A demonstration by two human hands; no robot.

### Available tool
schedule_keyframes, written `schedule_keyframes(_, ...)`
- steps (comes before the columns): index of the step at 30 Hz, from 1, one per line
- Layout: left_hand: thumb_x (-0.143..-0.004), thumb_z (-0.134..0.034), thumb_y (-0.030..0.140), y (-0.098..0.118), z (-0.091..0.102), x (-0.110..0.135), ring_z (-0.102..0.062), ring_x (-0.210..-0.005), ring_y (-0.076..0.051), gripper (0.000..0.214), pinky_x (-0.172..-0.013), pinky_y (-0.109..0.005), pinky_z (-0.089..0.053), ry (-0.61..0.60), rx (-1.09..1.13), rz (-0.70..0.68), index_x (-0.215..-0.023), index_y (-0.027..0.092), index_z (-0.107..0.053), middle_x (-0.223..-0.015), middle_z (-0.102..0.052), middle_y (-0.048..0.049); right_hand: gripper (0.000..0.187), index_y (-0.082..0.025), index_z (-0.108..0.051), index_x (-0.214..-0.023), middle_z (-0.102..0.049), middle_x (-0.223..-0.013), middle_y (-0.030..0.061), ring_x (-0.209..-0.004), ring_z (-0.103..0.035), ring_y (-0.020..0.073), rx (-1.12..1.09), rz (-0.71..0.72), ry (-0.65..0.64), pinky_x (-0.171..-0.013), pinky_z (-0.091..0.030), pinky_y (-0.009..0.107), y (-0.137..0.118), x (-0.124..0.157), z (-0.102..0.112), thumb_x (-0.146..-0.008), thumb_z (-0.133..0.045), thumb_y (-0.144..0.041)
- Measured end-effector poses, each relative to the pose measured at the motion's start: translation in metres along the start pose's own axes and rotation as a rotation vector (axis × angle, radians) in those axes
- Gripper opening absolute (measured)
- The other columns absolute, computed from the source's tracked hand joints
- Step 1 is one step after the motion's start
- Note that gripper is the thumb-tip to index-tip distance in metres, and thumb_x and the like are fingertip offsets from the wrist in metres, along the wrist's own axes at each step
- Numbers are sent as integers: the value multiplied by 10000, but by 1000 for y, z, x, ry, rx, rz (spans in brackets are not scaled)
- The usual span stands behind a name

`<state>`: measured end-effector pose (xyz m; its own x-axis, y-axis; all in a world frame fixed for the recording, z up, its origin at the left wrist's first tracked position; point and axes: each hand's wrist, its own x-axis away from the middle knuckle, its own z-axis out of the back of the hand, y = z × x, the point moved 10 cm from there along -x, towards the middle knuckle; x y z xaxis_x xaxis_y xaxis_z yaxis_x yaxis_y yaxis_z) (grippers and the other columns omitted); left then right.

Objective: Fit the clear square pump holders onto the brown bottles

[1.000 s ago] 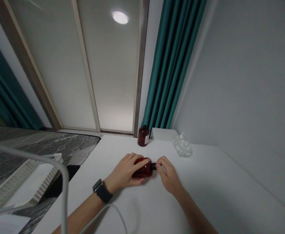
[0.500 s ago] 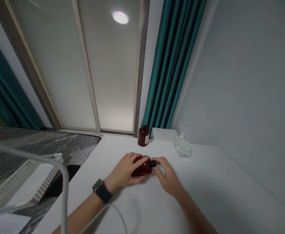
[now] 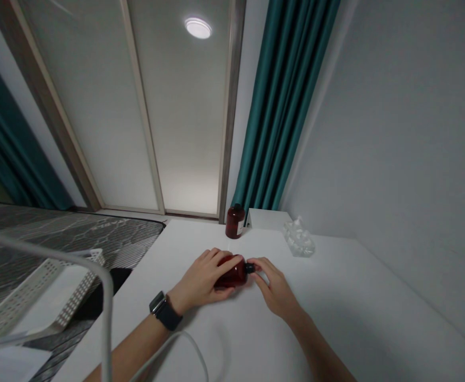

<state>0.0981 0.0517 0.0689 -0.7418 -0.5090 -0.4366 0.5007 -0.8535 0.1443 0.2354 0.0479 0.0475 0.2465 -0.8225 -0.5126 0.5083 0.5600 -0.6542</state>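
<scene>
White table against a grey wall, with a teal curtain and a frosted sliding panel beyond it. At left, a white perforated tray on a grey patterned surface, well apart from the hands. Center: left hand, a black-strapped watch on its wrist, wrapped over a dark red bottle lying on its side on the table. Right hand curled narrowly at the bottle's black cap; grip on the cap hard to tell from this view. Behind: a second dark red bottle upright, near a white box and a clear crumpled object, apparently plastic
</scene>
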Motion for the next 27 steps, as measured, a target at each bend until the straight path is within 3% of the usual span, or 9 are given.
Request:
schedule_keyframes(11, -817, -665, 331, 0, 2, 0, -523, -1105, -297, 724, -939, -452, -461, 8, 30, -1, -1476, 252, -377, -1312, -560, -114, 278, -223, -593, -1197, -656, -1030, 59, -932, -629, 193, -2, -14, 38, -858, -518, 324, -3, 0, 0, -940, -500, -174)
schedule_keyframes(20, -818, -665, 325, 2, 1, -1, -523, -1097, -293, 723, -939, -448, -451, -16, 2, 6, -1477, 260, -376, -1319, -564, -104, 268, -220, -580, -1201, -667, -1073, 67, -944, -631, 199, -10, -64, -62, -865, -510, 334, 1, 1, -5, -959, -467, -189)
schedule_keyframes(27, -804, -667, 298, 7, -5, 2, -525, -1093, -304, 742, -906, -437, -451, 5, -78, 38, -1477, 249, -359, -1318, -568, -112, 265, -209, -586, -1188, -682, -1082, 78, -942, -646, 202, -5, -61, -53, -856, -525, 335, -1, 0, -1, -954, -463, -193)
